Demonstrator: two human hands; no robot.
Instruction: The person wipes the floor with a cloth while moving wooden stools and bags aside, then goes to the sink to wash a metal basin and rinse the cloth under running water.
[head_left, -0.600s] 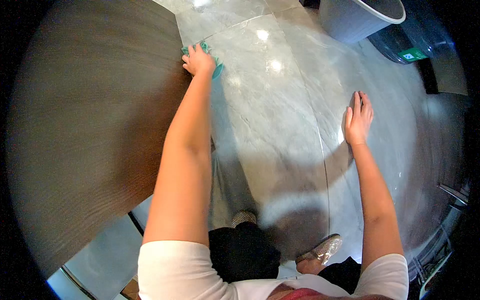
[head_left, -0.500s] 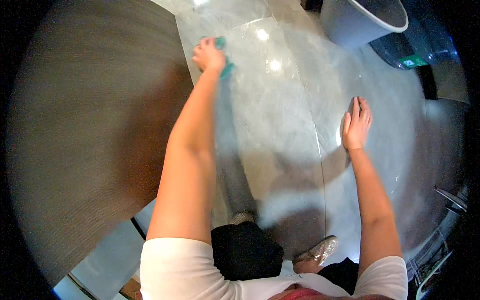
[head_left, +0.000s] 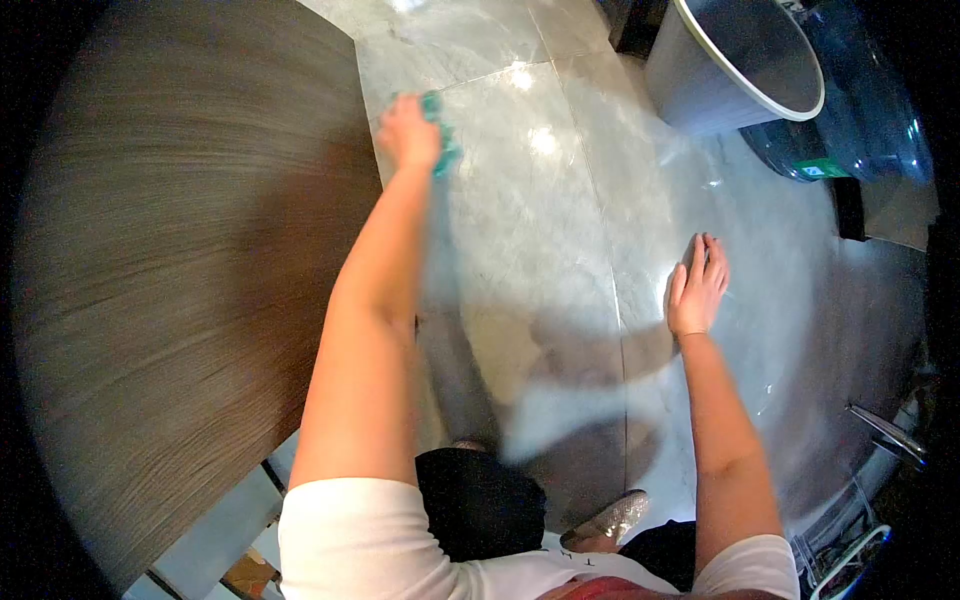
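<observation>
A crumpled green cloth [head_left: 445, 148] is under and beside my left hand [head_left: 410, 133], whose fingers are curled over it. It is at the far end of my outstretched left arm, over the glossy grey tiled floor [head_left: 520, 220] and close to the edge of a dark wood-grain panel [head_left: 190, 230]. Motion blurs this hand and the cloth. My right hand [head_left: 699, 288] is held out on the right with its fingers extended and nothing in it. It is low over the shiny floor; whether the palm touches is unclear.
A grey bin [head_left: 700, 85] with a pale rim stands at the upper right, beside a large blue transparent water bottle [head_left: 865, 125]. Metal bars [head_left: 888, 435] show at the lower right. My shoe [head_left: 615, 515] is on the floor below.
The view has shifted, so the bin and floor lines sit lower in it. My left hand, with the cloth, has moved slightly left toward the panel edge. My right hand stays extended.
</observation>
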